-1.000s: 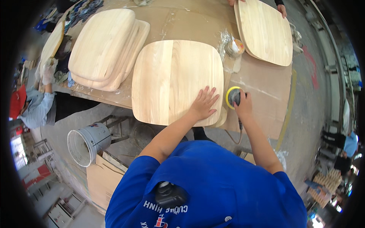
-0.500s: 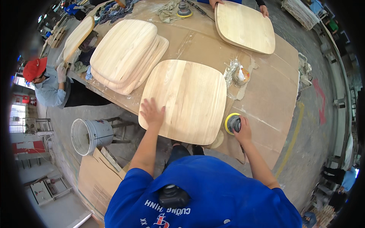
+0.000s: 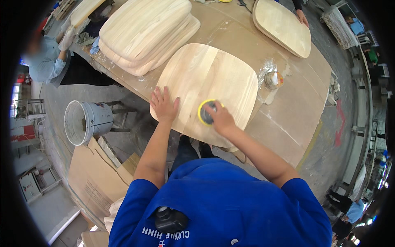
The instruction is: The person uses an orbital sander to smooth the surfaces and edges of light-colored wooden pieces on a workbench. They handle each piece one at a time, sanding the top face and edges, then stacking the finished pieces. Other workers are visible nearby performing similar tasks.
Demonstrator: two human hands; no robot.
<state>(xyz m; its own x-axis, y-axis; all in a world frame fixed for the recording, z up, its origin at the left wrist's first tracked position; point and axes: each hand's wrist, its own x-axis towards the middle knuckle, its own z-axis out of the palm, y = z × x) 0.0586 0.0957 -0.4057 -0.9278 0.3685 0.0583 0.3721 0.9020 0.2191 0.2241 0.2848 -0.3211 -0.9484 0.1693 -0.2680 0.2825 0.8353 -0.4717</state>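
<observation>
A pale wooden seat panel (image 3: 205,78) with rounded corners lies flat on the brown workbench (image 3: 288,119), its near edge hanging over the bench edge. My left hand (image 3: 163,105) rests flat on the panel's near left corner, fingers spread. My right hand (image 3: 220,117) grips a round sander with a yellow pad (image 3: 205,113), pressed onto the panel near its front edge. Most of the sander is hidden under my fingers.
A stack of similar wooden panels (image 3: 144,33) lies at the back left. Another panel (image 3: 284,26) sits far right under another person's hand (image 3: 302,17). A small can (image 3: 272,79) stands on the bench. A white bucket (image 3: 84,121) is lower left, near a seated person (image 3: 45,59).
My right hand moved the sander from the bench beside the panel onto the panel's surface. My left hand has stayed on the near left corner since half a second ago.
</observation>
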